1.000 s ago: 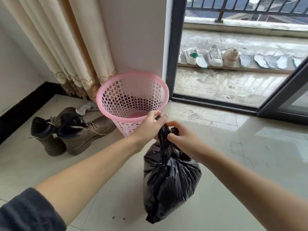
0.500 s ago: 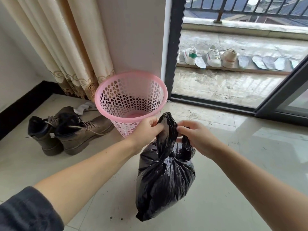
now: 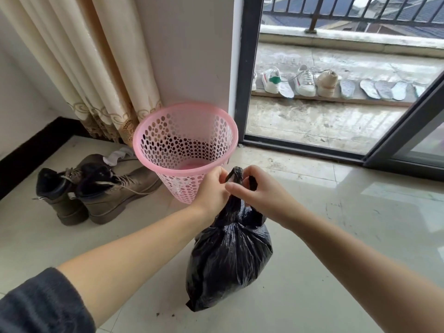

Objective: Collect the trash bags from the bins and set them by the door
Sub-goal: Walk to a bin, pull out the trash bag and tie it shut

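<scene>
Now we cinch the knot: left hand (image 3: 211,188) and right hand (image 3: 262,195) each pinch a tail of the black bag (image 3: 230,258); pull apart evenly, bin (image 3: 185,150) already empty.

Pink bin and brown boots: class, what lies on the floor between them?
In the head view, bare pale floor separates the pink bin from the brown boots; a white cloth lies just behind.

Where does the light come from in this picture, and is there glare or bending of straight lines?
Head view: daylight enters through the open balcony door; pale glare lies on the tiled floor at right; the wide lens bows the door frame; the black trash bag stays sharp.
</scene>
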`<move>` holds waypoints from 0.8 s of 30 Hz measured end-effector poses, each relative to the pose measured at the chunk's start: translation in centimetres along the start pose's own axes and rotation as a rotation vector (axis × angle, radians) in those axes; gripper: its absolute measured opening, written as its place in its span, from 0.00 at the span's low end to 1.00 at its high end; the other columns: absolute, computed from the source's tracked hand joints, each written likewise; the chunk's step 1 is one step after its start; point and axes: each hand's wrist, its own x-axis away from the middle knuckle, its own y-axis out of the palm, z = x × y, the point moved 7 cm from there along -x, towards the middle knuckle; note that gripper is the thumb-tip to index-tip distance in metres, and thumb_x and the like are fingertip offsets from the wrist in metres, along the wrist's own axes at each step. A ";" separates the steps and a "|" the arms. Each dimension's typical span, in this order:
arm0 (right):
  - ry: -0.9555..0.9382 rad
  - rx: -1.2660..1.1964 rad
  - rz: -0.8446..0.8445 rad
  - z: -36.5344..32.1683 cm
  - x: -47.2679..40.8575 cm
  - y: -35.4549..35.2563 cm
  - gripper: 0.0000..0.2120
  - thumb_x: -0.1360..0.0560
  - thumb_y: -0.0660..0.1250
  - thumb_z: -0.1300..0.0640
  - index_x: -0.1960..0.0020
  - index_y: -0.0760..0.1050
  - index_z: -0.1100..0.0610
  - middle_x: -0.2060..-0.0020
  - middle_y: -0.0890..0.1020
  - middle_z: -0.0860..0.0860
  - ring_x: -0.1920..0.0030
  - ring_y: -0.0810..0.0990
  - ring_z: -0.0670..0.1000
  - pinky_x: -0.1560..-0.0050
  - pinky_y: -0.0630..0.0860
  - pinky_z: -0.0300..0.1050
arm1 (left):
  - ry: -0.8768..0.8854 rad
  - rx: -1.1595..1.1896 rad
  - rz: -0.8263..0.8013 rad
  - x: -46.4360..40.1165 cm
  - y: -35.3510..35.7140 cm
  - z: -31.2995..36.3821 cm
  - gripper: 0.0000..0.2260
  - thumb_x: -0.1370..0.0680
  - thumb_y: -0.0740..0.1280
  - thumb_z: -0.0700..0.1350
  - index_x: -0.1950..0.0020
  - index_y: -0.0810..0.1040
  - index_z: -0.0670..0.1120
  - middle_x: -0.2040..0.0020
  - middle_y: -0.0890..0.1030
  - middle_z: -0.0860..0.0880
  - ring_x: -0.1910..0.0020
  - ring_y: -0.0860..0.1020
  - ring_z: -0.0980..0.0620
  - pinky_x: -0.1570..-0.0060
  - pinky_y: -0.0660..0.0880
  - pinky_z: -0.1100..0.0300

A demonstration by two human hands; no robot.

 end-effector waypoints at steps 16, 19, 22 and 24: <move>0.176 -0.372 -0.567 0.5 1.2 0.9 0.03 0.22 0.60 0.65 0.51 0.70 0.59 0.77 0.63 0.46 0.77 0.58 0.43 0.76 0.50 0.36 | 0.010 -0.306 -0.701 2.4 3.6 0.8 0.30 0.34 0.63 0.38 0.32 0.66 0.52 0.39 0.74 0.52 0.40 0.71 0.57 0.38 0.69 0.60; 0.160 -0.296 -0.598 0.6 1.3 0.6 0.06 0.22 0.62 0.65 0.47 0.72 0.58 0.75 0.65 0.48 0.76 0.59 0.44 0.76 0.54 0.35 | -0.010 -0.252 -0.681 2.3 3.8 0.1 0.20 0.32 0.64 0.39 0.40 0.72 0.48 0.47 0.80 0.45 0.46 0.76 0.52 0.38 0.71 0.57; 0.175 -0.081 -0.390 2.7 0.3 -1.7 0.14 0.24 0.66 0.61 0.40 0.72 0.54 0.71 0.71 0.49 0.73 0.65 0.46 0.72 0.62 0.37 | -0.037 -0.167 -0.498 0.5 1.9 -0.6 0.10 0.24 0.58 0.33 0.55 0.79 0.43 0.61 0.83 0.43 0.57 0.80 0.50 0.37 0.72 0.48; 0.162 0.124 -0.287 4.2 0.0 -2.5 0.10 0.25 0.67 0.56 0.44 0.74 0.57 0.69 0.74 0.48 0.69 0.70 0.47 0.66 0.66 0.39 | -0.120 0.027 -0.472 0.2 1.5 -1.0 0.15 0.22 0.53 0.31 0.65 0.72 0.41 0.74 0.76 0.47 0.71 0.75 0.52 0.39 0.75 0.46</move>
